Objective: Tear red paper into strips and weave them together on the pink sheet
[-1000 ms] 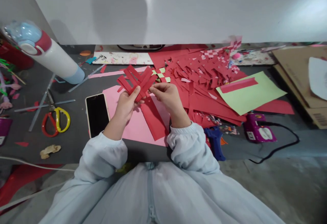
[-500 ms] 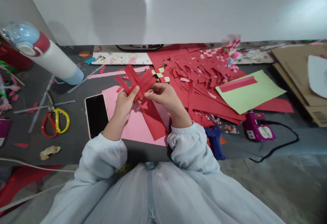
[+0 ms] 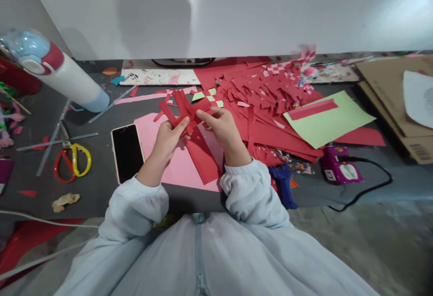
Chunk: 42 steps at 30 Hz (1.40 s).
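Observation:
Crossed red paper strips (image 3: 182,107) are held up in front of me, overlapping one another. My left hand (image 3: 169,138) grips them from the lower left, its thumb lying on top. My right hand (image 3: 221,127) pinches the strips' right side between thumb and fingers. Under both hands a wide red strip (image 3: 204,161) lies slantwise on a pink sheet (image 3: 176,165). A green and white checked woven piece (image 3: 209,97) sits just behind the strips.
On the left are a phone (image 3: 127,152), scissors (image 3: 72,158) and a bottle (image 3: 74,79). Red scraps (image 3: 257,93), a green sheet (image 3: 328,120), a blue glue gun (image 3: 286,185), a purple box (image 3: 338,165) with a black cable and cardboard (image 3: 399,102) lie right.
The red strips have turned and shifted slightly right. My right hand's thumb and fingers have moved up along their right side, and my left hand has moved a little right.

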### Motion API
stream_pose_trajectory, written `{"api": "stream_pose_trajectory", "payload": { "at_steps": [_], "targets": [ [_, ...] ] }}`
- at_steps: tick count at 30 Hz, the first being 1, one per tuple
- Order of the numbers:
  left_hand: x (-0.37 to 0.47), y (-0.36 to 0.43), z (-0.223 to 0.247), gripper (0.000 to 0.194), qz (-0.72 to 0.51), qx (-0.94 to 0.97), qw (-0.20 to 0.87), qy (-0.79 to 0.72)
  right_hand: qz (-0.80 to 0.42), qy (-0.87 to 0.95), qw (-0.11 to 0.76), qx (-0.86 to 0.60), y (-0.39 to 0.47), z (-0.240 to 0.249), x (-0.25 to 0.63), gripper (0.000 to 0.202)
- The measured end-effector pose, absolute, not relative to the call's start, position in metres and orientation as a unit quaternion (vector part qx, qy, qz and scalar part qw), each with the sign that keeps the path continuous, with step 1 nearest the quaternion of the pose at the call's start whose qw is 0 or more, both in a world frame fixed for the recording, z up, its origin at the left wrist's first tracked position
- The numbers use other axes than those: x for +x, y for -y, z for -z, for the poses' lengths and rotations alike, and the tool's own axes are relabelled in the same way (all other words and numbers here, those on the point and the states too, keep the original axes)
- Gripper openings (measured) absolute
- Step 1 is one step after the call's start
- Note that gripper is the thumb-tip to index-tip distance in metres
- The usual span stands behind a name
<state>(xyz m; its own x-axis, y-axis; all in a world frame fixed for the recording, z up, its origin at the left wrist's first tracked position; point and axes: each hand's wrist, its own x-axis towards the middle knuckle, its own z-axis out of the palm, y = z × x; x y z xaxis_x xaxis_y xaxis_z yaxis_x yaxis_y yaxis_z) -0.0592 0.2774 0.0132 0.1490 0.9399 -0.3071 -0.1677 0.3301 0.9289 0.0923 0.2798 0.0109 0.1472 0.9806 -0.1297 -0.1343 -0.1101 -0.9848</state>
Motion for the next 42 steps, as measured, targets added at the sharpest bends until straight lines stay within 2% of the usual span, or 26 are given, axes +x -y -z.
{"api": "stream_pose_trajectory", "payload": {
  "at_steps": [4, 11, 14, 20, 29, 31, 34, 38, 42],
  "targets": [
    [-0.058, -0.276, -0.013, 0.035, -0.427, 0.389, 0.657, -0.484, -0.526, 0.365, 0.561, -0.524, -0.280, -0.010, 0.091, 0.047],
    [-0.060, -0.280, -0.013, 0.035, -0.528, 0.344, 0.631, -0.452, -0.551, 0.404, 0.531, -0.502, -0.275, -0.015, 0.086, 0.038],
    [-0.063, -0.282, -0.010, 0.033, -0.551, 0.334, 0.599, -0.475, -0.559, 0.402, 0.534, -0.490, -0.271, -0.020, 0.081, 0.036],
    [-0.071, -0.286, 0.000, 0.028, -0.537, 0.434, 0.511, -0.512, -0.571, 0.369, 0.555, -0.479, -0.268, -0.019, 0.078, 0.028],
    [-0.074, -0.287, -0.010, 0.025, -0.512, 0.505, 0.438, -0.540, -0.567, 0.360, 0.537, -0.510, -0.273, -0.014, 0.079, 0.042],
    [-0.072, -0.287, -0.012, 0.028, -0.520, 0.492, 0.451, -0.534, -0.560, 0.357, 0.544, -0.513, -0.273, -0.013, 0.079, 0.042],
    [-0.070, -0.286, -0.015, 0.036, -0.512, 0.450, 0.533, -0.501, -0.531, 0.350, 0.573, -0.517, -0.274, -0.010, 0.078, 0.040],
    [-0.070, -0.283, -0.022, 0.041, -0.406, 0.429, 0.640, -0.492, -0.491, 0.348, 0.594, -0.534, -0.276, -0.007, 0.079, 0.041],
    [-0.071, -0.281, -0.024, 0.037, -0.429, 0.399, 0.646, -0.490, -0.499, 0.355, 0.594, -0.523, -0.277, -0.008, 0.083, 0.045]
  ]
}}
